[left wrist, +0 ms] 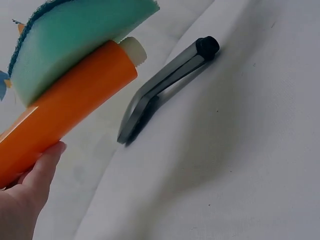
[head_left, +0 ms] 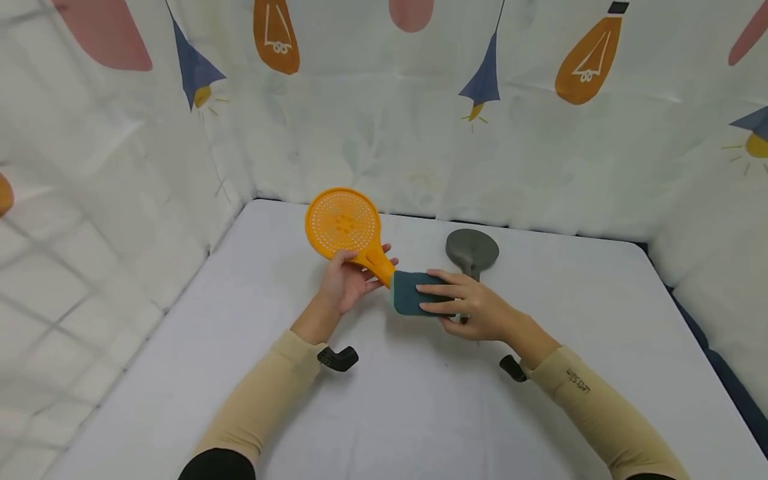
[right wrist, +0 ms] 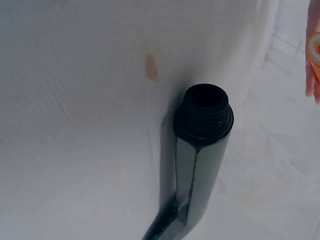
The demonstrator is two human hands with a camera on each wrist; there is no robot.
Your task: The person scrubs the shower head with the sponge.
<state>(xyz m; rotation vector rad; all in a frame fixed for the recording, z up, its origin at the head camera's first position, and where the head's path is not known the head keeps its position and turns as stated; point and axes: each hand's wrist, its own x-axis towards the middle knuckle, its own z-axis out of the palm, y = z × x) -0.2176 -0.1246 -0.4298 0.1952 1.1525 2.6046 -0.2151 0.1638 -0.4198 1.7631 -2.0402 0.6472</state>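
My left hand (head_left: pixel 348 287) holds an orange shower head (head_left: pixel 342 223) near its neck, with the perforated round face turned up and the handle slanting down to the right. In the left wrist view its handle (left wrist: pixel 85 90) ends in a pale threaded stub (left wrist: pixel 134 51). My right hand (head_left: pixel 474 303) grips a sponge (head_left: pixel 411 293) with a dark teal scouring face and a light green foam side. The foam lies against the handle near its end. Both things are held above the table. The right thumb is mostly hidden.
A grey shower head (head_left: pixel 472 249) lies on the white table (head_left: pixel 384 413) behind my right hand. Its black threaded end (right wrist: pixel 205 112) points toward me. Curtains (head_left: pixel 384 133) printed with lamps hang along the far and side edges of the table.
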